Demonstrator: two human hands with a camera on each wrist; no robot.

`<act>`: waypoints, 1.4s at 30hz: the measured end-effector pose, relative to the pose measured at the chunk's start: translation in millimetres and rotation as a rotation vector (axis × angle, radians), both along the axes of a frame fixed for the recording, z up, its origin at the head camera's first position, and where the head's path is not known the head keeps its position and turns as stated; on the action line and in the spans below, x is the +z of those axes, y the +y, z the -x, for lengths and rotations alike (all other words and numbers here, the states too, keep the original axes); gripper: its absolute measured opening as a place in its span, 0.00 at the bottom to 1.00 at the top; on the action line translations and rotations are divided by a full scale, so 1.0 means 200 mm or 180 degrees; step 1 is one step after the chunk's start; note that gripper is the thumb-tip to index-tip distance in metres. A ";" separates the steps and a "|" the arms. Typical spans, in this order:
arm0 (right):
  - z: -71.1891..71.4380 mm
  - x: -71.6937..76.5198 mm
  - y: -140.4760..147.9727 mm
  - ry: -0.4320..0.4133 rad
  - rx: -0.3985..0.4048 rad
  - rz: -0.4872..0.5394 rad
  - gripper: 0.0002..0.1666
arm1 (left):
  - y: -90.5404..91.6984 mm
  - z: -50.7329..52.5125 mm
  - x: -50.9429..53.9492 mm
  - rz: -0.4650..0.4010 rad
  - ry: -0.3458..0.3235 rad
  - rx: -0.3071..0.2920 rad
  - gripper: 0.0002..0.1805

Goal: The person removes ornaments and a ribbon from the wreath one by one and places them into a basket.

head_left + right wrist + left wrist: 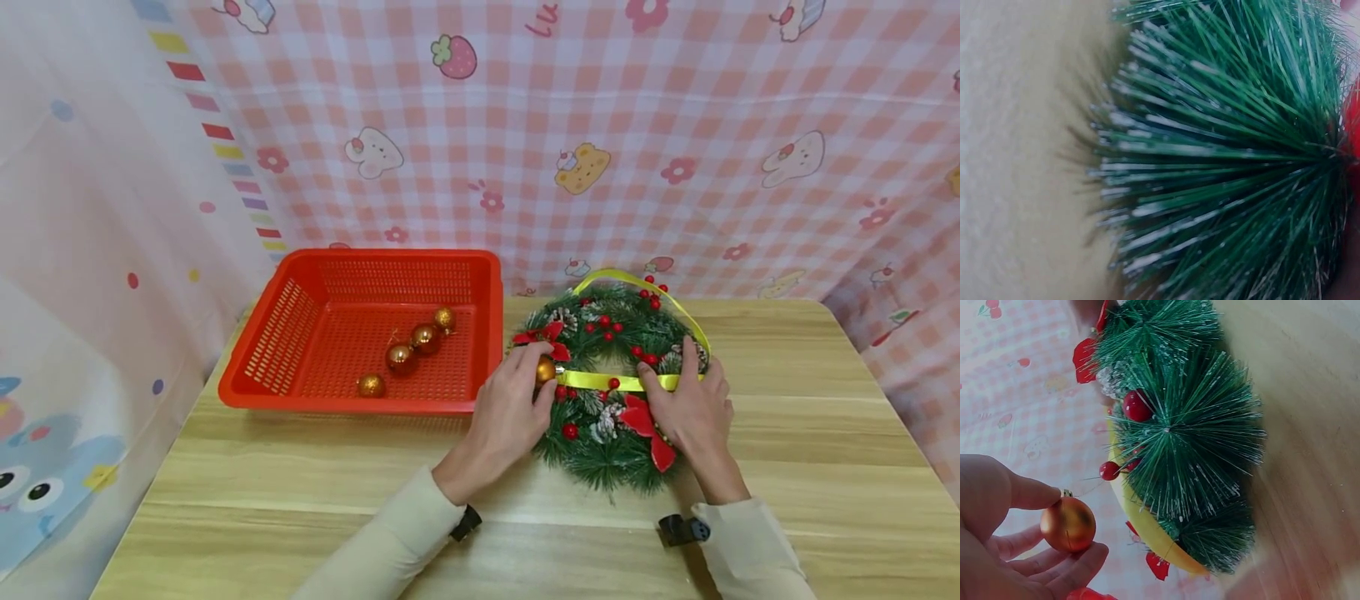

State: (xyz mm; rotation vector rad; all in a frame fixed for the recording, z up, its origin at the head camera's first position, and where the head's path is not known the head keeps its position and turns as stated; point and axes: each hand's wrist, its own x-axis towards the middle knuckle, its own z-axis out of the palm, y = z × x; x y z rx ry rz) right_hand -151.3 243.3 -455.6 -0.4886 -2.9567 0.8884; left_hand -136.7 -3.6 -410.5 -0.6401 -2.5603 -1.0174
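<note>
A green Christmas wreath [607,467] with red berries, frosted pinecones and red bows lies on the table. Across its middle runs a yellow ribbon [600,381], and a loop of the same colour arches over its far edge. At the wreath's left side my left hand [513,408] pinches a gold bauble [1067,524] between thumb and fingers, beside the ribbon's end; a thin thread shows at its cap. My right hand [693,408] grips the wreath's right side, thumb towards the hole. The right wrist view shows mostly green needles [1222,162], with fingers hidden.
A red plastic basket [360,406] stands left of the wreath, holding several gold baubles [401,358]. The wooden table [300,483] reaches back to a pink checked cloth [525,108]. A black wrist camera [467,523] sits at the left cuff.
</note>
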 end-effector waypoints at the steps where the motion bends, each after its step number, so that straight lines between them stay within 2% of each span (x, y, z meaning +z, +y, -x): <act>1: 0.00 0.00 0.00 0.0004 -0.0002 -0.0001 0.53 | 0.00 0.00 0.01 -0.0033 -0.0004 -0.0007 0.21; 9: 0.00 0.00 0.00 0.0002 0.0005 0.0012 0.53 | -0.03 0.00 0.04 -0.0287 -0.0160 0.0046 0.21; 17: 0.00 0.01 0.00 -0.0008 0.0012 0.0013 0.53 | -0.07 0.02 0.05 -0.0433 -0.0098 0.0095 0.22; 23: 0.00 0.01 0.00 -0.0030 0.0020 0.0009 0.53 | -0.10 0.02 0.07 -0.0542 -0.0282 0.0102 0.23; 29: 0.00 0.01 0.00 -0.0039 0.0022 -0.0003 0.53 | -0.16 0.04 0.09 -0.0818 -0.0498 0.0052 0.22; 36: -0.01 0.01 0.00 -0.0013 0.0035 -0.0027 0.53 | -0.25 0.06 0.10 -0.0919 -0.0399 0.0255 0.22; 42: 0.00 0.01 -0.01 -0.0027 0.0028 -0.0039 0.53 | -0.33 0.07 0.10 -0.1029 -0.0504 0.0466 0.22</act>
